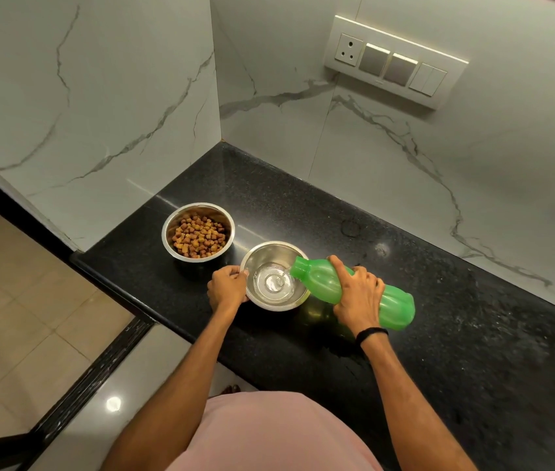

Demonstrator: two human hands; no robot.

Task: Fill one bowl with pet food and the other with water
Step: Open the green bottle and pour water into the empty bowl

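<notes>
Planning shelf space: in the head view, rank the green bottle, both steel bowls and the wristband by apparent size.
Largest: green bottle.
Then kibble bowl and water bowl, which look alike, so unranked.
Smallest: wristband.

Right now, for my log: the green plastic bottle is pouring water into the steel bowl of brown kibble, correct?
No. The head view shows the green plastic bottle pouring water into the nearer steel bowl beside the steel bowl of brown kibble.

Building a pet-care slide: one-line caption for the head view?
Right hand tips a green bottle, pouring water into a steel bowl the left hand steadies; the other bowl already holds kibble.
</notes>
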